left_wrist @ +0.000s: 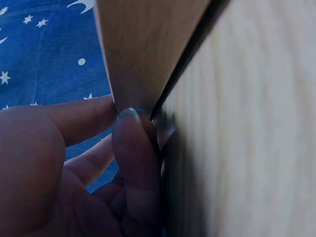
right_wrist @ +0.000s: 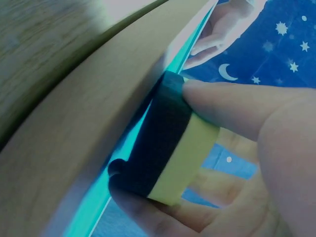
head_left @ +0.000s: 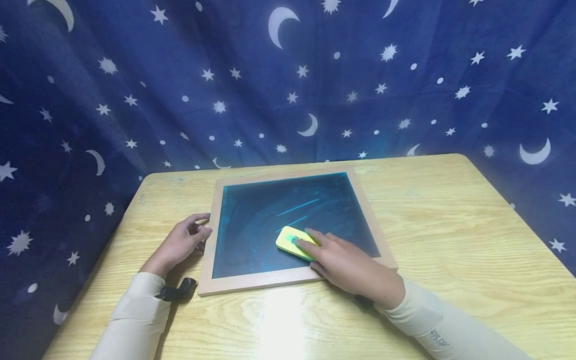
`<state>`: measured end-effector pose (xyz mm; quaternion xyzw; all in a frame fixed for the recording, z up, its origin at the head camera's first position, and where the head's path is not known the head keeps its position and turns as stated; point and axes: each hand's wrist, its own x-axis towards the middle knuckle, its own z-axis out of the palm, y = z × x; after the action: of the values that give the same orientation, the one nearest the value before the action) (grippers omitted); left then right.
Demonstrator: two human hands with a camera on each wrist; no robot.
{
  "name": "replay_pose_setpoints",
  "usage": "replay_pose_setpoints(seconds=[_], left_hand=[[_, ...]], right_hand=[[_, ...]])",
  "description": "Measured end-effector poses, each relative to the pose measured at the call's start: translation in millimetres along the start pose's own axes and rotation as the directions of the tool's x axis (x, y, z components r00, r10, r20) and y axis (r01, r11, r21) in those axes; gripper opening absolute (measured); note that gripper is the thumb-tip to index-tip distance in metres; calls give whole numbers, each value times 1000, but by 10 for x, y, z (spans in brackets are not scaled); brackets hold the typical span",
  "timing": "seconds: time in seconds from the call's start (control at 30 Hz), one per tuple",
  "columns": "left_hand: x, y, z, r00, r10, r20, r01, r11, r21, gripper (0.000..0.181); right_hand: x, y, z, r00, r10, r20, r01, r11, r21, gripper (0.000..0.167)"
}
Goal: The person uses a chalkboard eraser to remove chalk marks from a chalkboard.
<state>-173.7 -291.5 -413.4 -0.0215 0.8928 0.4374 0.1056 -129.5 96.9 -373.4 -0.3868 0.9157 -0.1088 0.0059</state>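
Note:
A wood-framed chalkboard [head_left: 252,215] lies on the table, with a few blue chalk strokes and faint smears on its dark surface. My right hand [head_left: 344,260] grips a yellow eraser [head_left: 288,237] against the lower middle of the board. In the right wrist view, thumb and fingers hold the sides of the eraser [right_wrist: 182,163], its dark pad towards the board. My left hand [head_left: 180,242] is at the left edge of the frame, its thumb and index fingertips touching the wood. The left wrist view shows those fingertips at the frame's edge [left_wrist: 143,54].
The light wooden table [head_left: 450,225] extends around the board. Behind it and along the left hangs a blue curtain [head_left: 252,90] with white moons and stars. A black strap with a dark piece [head_left: 180,291] is on my left wrist, beside the board's lower left corner.

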Motion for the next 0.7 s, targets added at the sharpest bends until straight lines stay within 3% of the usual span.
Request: replay_pose_setpoints(seconds=[0.3,0.7], left_hand=[[0,20,10,1000,-22,-2,22,1000,4,57],[-16,31,-2,1000,-7,6,8,1000,-2,56]], right_hand=[[33,67,35,996,-33,-79,30,999,-33,47],[73,238,63,985,128,-120,-135,990,-51,48]])
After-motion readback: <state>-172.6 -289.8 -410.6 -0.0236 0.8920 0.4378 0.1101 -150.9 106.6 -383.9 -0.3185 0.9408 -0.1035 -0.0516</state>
